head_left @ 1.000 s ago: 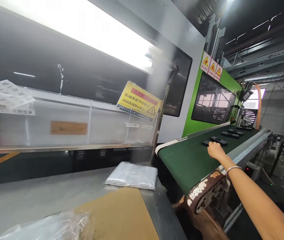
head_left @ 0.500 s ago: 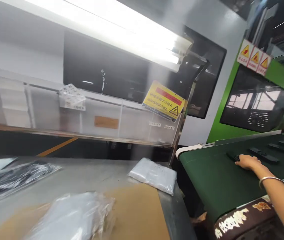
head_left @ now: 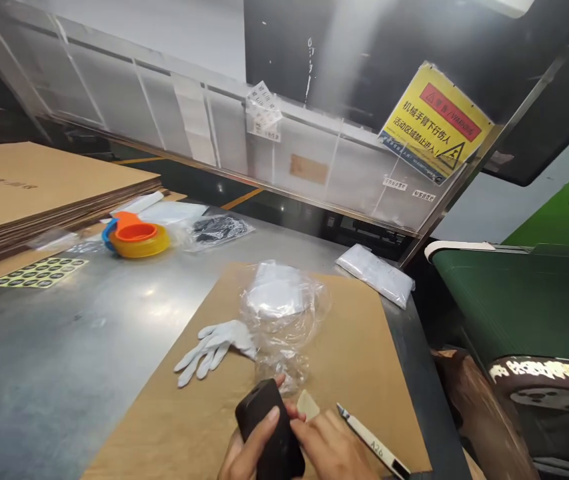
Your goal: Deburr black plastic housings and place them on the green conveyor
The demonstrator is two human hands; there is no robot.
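Note:
My left hand (head_left: 250,448) is wrapped around a long black plastic part (head_left: 275,433) with rounded corners, its thumb lying along the upper face. My right hand (head_left: 331,443) is closed at the part's right edge, fingertips pressed against it. Just beyond those fingers shows a small cream-coloured piece (head_left: 308,405); whether it is held or lies on the board, I cannot tell. To the right, a utility knife (head_left: 371,440) marked A26 lies on the brown cardboard sheet (head_left: 359,360). A white glove (head_left: 217,347) and crumpled clear plastic bags (head_left: 284,300) lie farther up the sheet.
An orange and yellow tape dispenser (head_left: 139,237), a sheet of round black stickers (head_left: 39,272) and stacked cardboard (head_left: 49,180) occupy the left. A white plastic packet (head_left: 377,275) lies near the table's right edge. Beyond a gap stands a green conveyor belt (head_left: 524,300).
My right hand has come back from a black part on the conveyor. Both hands are now together on a black part above the cardboard, and the view has swung left and down.

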